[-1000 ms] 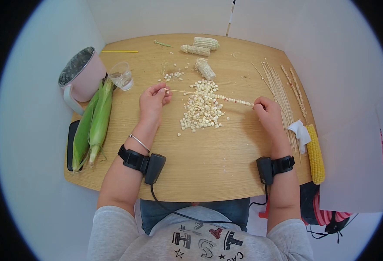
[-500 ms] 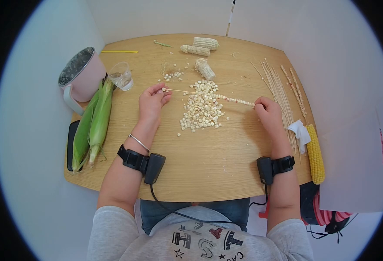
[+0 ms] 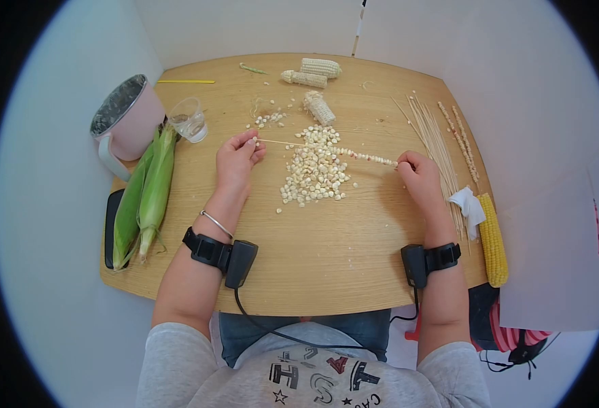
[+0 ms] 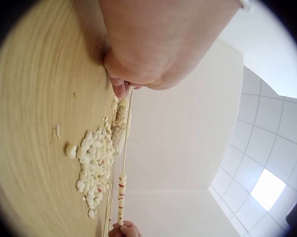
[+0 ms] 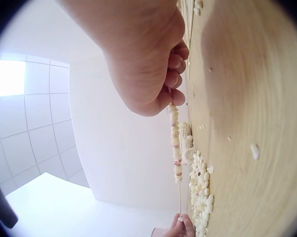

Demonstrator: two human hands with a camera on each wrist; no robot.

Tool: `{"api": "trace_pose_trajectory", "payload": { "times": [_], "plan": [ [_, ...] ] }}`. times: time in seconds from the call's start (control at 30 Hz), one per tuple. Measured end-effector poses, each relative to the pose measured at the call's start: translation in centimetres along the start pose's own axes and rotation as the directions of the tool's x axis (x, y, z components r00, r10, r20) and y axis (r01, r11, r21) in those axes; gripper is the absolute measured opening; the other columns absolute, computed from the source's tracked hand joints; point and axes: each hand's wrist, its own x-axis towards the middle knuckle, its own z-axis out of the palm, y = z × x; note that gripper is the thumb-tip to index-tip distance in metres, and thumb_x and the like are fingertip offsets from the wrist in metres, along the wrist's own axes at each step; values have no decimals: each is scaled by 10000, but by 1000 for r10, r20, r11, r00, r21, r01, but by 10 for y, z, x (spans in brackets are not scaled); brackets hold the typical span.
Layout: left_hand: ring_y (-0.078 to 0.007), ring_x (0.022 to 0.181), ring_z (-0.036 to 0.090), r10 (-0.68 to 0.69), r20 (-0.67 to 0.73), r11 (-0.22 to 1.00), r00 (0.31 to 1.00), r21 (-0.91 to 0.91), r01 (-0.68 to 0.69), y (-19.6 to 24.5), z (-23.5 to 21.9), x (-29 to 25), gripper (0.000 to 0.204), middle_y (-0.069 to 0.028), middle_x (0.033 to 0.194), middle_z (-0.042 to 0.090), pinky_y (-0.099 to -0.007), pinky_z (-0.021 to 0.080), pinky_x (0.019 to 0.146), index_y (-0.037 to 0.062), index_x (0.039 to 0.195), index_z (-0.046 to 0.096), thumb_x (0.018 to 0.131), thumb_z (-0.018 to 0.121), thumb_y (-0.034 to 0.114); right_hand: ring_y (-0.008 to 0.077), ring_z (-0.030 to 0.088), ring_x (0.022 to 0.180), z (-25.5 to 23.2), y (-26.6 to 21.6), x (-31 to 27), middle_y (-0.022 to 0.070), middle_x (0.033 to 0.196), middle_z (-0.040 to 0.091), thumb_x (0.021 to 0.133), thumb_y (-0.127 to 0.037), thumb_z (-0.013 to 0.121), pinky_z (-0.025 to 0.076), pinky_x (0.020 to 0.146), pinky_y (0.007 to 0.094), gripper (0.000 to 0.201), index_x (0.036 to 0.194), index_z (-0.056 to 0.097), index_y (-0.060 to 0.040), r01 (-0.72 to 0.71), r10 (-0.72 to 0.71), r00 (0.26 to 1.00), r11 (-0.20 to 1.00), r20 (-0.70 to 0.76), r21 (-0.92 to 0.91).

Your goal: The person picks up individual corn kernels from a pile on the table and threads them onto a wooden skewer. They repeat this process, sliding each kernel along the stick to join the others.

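A thin wooden skewer [image 3: 282, 142] runs between both hands over a heap of pale corn kernels [image 3: 313, 177]. Its right half carries a row of threaded kernels [image 5: 175, 143], some with reddish ends. My right hand [image 3: 420, 180] grips the threaded end with curled fingers. At the bare tip, my left hand [image 3: 237, 160] pinches a single kernel [image 5: 180, 219] between thumb and fingers. In the left wrist view, the left palm hides most of that pinch. The skewer slants slightly, its right end nearer the body in the head view.
Stripped cobs [image 3: 320, 107] lie behind the heap. On the left are a pink pot [image 3: 133, 119], a plastic cup [image 3: 189, 122] and husked corn [image 3: 156, 190]. Bare skewers [image 3: 435, 146], two filled skewers [image 3: 464, 143], a tissue [image 3: 469, 206] and a yellow cob [image 3: 492, 241] line the right.
Both hands stay almost in place around the skewer. The left fingertips shift slightly on the kernel at its tip; the threaded row looks the same.
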Motion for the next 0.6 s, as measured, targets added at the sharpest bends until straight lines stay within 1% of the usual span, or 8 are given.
{"api": "trace_pose_trajectory", "payload": {
  "times": [0.37, 0.53, 0.6],
  "plan": [
    [-142, 731, 572, -1, 23, 1000, 1000, 28, 0, -1, -1, 1, 196, -91, 895, 568, -235, 505, 636, -41, 1023, 555, 848, 490, 19, 175, 475, 507, 0, 1, 0, 121, 544, 498, 711, -138, 491, 377, 498, 302, 178, 726, 571, 21, -7, 7, 1000, 1000, 10, -4],
    [-126, 688, 564, -5, 56, 1000, 998, 30, 3, -2, -3, 2, 183, -74, 829, 582, -226, 481, 588, -21, 1000, 575, 837, 501, 18, 179, 474, 508, 0, 2, 0, 124, 543, 492, 710, -137, 487, 378, 501, 305, 178, 724, 567, 22, 10, -10, 1000, 1000, -2, -11],
    [-131, 702, 563, -7, 70, 999, 998, 35, 5, 0, -3, 0, 191, -78, 851, 572, -227, 487, 605, -35, 1014, 560, 840, 504, 21, 179, 473, 508, 0, 2, 1, 126, 543, 490, 711, -137, 487, 377, 500, 306, 179, 724, 566, 23, 5, -5, 1000, 1000, -1, -6]
  ]
}}
